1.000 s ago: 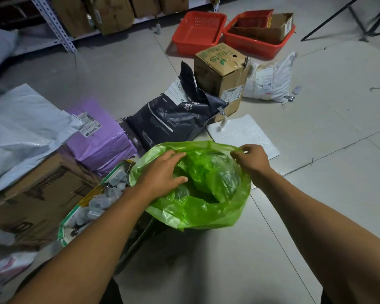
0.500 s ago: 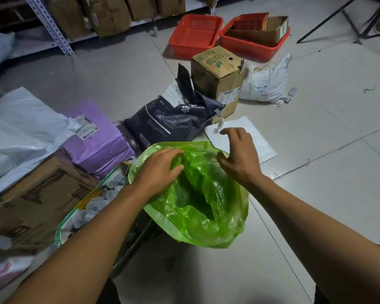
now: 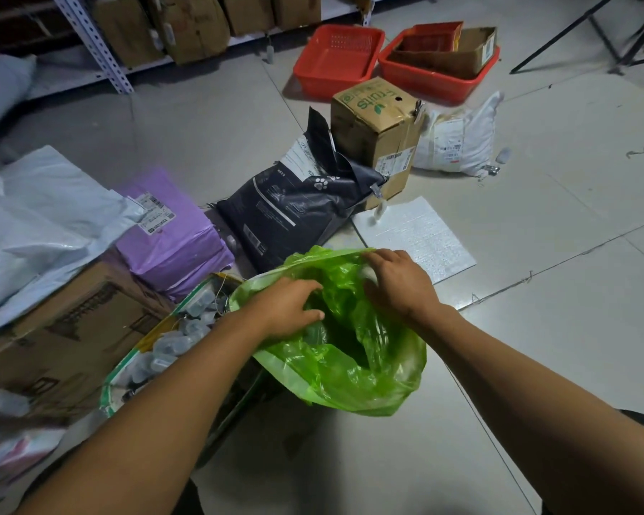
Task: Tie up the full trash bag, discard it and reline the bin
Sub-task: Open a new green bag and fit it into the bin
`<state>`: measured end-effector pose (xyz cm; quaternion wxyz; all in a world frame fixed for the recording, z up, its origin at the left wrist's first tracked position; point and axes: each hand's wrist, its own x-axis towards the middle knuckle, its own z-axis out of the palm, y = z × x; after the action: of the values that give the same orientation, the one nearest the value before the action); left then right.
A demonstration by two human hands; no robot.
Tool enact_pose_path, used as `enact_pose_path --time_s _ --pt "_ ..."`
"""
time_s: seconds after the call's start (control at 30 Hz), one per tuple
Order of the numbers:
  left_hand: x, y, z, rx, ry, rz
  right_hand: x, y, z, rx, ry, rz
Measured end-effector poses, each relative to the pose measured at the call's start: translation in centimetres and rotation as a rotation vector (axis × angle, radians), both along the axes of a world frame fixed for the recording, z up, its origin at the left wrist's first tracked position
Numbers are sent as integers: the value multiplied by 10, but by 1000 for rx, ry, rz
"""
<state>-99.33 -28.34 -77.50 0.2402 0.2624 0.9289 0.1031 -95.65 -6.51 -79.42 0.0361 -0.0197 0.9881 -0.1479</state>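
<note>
1. The green bag [image 3: 335, 351] sits at lower centre of the frame, mouth wide open and slumped toward the lower right. The bin under it is mostly hidden, so we can't tell how the bag sits on the rim.
2. Our left hand [image 3: 289, 308] has its fingers curled over the near-left edge of the plastic and seems to grip it. Our right hand [image 3: 396, 282] lies on the far-right edge, fingers bent down into the film; we can't tell if it's actually pinching.
3. Looks like we're working the bag's mouth, so keep both edges taut and level.
4. Mind the thin film, it'll likely tear if yanked.
</note>
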Motion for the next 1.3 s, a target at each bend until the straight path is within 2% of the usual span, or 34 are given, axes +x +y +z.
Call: enact_pose_path --time_s 0.17,0.27,0.4,0.5,0.63,0.7,0.83,0.97,1.1,1.2,1.3 --pt "8 4 18 283 163 -18 -6 -1 3 -14 -28 -19" --pt "13 4 22 423 147 114 -8 -2 5 10 -33 -31" --pt "11 -1 22 505 181 288 -4 1 3 -35 -7 -76" --pt "4 -8 17 432 214 433 -4 3 2 -7 -3 -71" --pt "-7 -12 9 120 258 409 -4 4 1 1 4 -82" --pt "-5 -11 10 27 306 375 -3 4 2 -1 14 -85" --pt "-4 -6 7 102 443 330 -3 3 1 -7 68 -107" --pt "-5 -2 1 223 324 350 -3 4 -1 -3 131 -95" --pt "0 3 6 408 193 271 0 2 -1 -108 206 -9" --pt "-5 6 8 541 -13 327 -2 2 4 -229 148 83" --pt "-11 8 10 576 -177 329 -2 0 6 -232 76 160"
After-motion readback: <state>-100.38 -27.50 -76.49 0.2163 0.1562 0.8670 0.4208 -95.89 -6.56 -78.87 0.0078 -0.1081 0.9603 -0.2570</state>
